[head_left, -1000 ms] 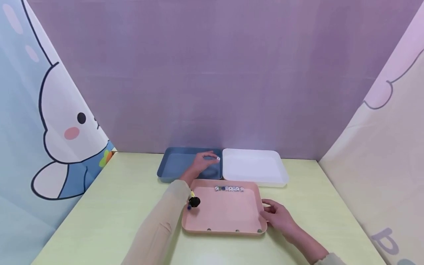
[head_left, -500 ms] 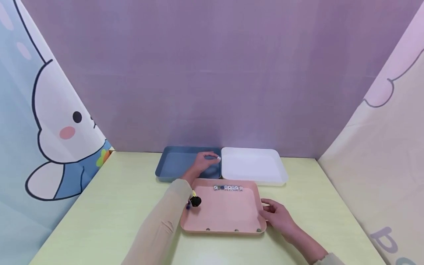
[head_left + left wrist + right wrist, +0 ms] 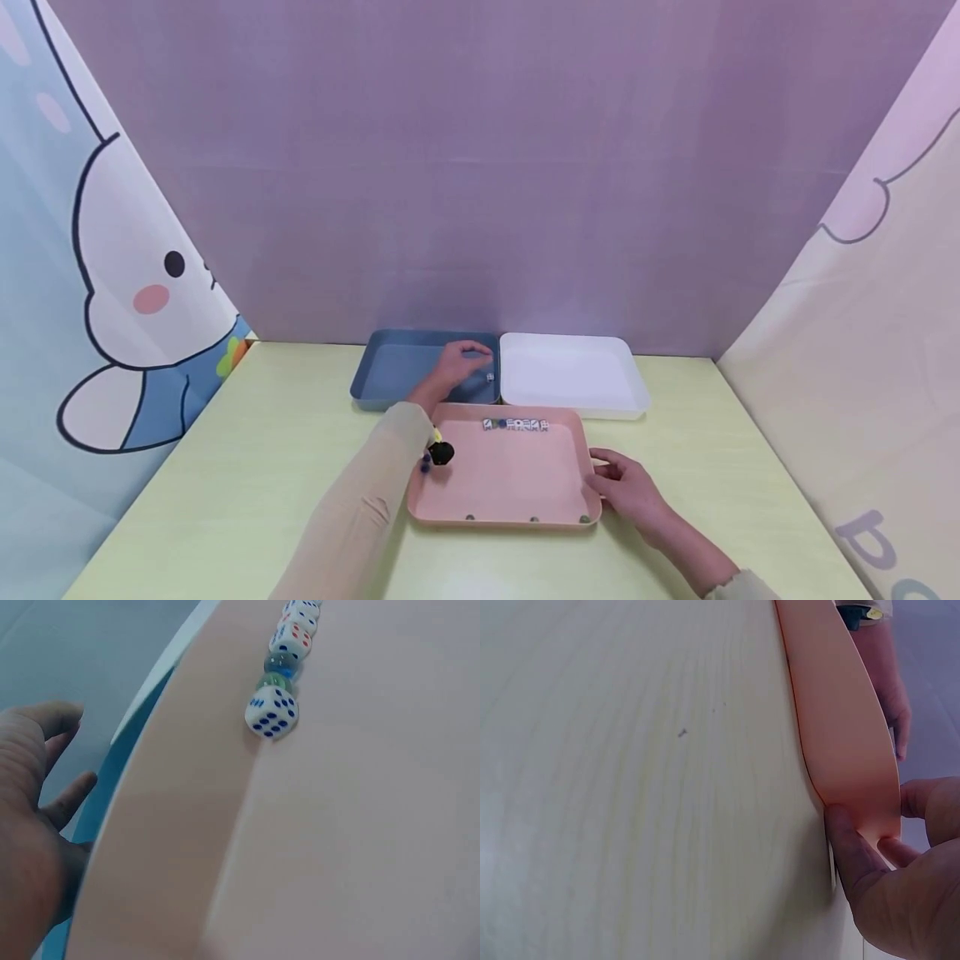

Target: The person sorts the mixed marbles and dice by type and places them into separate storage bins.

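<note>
In the head view my left hand (image 3: pixel 453 364) hovers over the right end of the blue tray (image 3: pixel 393 367), thumb and fingers parted around nothing. A white die (image 3: pixel 491 377) is just below its fingertips, in that tray. The left wrist view shows the same hand (image 3: pixel 37 795) beside the pink tray, where dice (image 3: pixel 271 712) with blue and red pips and glass marbles (image 3: pixel 283 664) form a row. My right hand (image 3: pixel 626 492) grips the right side of the pink tray (image 3: pixel 510 483); in the right wrist view its fingers (image 3: pixel 855 851) and thumb pinch the tray wall (image 3: pixel 844 712).
A white tray (image 3: pixel 573 375) adjoins the blue one at the back of the pale table (image 3: pixel 247 467). Several marbles (image 3: pixel 584 519) lie along the pink tray's front edge, with dark marbles (image 3: pixel 425 467) by its left wall. A purple cloth (image 3: pixel 480 183) stands behind.
The white die was pinched by my left fingertips; now it is let go and lies lower, in the blue tray. My right hand keeps its grip on the pink tray.
</note>
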`<state>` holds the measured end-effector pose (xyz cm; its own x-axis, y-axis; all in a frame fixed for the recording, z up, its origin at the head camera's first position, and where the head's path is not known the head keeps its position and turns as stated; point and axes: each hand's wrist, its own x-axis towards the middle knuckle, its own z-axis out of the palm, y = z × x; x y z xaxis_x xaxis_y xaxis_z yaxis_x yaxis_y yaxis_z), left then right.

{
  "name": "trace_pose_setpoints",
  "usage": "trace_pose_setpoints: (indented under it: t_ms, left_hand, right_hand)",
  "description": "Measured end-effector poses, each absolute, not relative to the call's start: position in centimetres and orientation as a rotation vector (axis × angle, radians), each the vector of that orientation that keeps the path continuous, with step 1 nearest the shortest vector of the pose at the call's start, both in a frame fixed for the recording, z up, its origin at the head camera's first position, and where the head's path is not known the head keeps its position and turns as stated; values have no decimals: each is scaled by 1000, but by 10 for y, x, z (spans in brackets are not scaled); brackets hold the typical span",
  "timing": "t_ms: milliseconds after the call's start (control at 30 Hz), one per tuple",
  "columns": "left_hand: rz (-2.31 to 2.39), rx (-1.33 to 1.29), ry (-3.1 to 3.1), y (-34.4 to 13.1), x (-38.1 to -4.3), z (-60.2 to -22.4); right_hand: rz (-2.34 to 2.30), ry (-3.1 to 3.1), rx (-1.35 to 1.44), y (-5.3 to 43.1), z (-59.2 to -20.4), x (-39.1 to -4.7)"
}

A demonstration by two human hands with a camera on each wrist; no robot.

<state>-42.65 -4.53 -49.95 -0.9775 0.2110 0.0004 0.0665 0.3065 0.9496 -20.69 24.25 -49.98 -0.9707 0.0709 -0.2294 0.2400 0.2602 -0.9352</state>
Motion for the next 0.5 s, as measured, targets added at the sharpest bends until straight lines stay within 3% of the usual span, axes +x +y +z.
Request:
trace_pose_setpoints:
  t_ms: [200, 500]
  left_hand:
    - [1676, 293, 2498, -44, -423, -489]
    - [1424, 541, 2547, -52, -412, -466]
  right_hand:
    - [-1808, 2371, 288, 243, -502, -207]
    - [-1817, 2362, 266, 245, -503, -208]
